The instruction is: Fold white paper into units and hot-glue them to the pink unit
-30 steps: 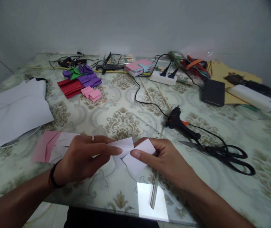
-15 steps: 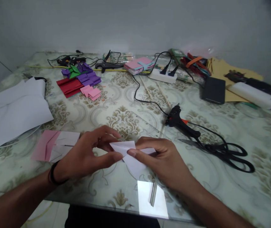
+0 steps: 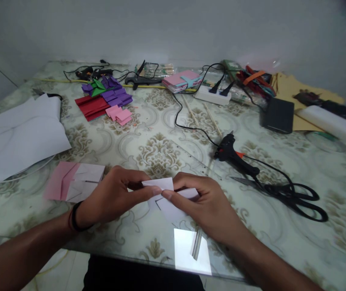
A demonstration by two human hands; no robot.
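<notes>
A small folded white paper (image 3: 174, 205) is held just above the table's front part, between both hands. My left hand (image 3: 121, 192) pinches its left side with thumb and fingers closed. On the right side my right hand (image 3: 203, 200) grips it, thumb on top and fingers behind. The two thumbs nearly meet at the middle of the paper. Left of my left hand lies a folded pink-and-white paper piece (image 3: 85, 182). Below the right hand, a clear stick (image 3: 196, 244) rests on the table near a bright square reflection.
To the right lie a black glue gun (image 3: 235, 155) and black-handled scissors (image 3: 294, 196). White sheets (image 3: 24, 139) cover the left side. Red (image 3: 91, 107), purple and pink (image 3: 120, 115) folded papers sit behind. A power strip (image 3: 212, 95) with cords stands at the back.
My left hand has closed in on the paper, its thumb now pressing beside the right thumb. The paper's left flap has shifted. The whole view has moved slightly.
</notes>
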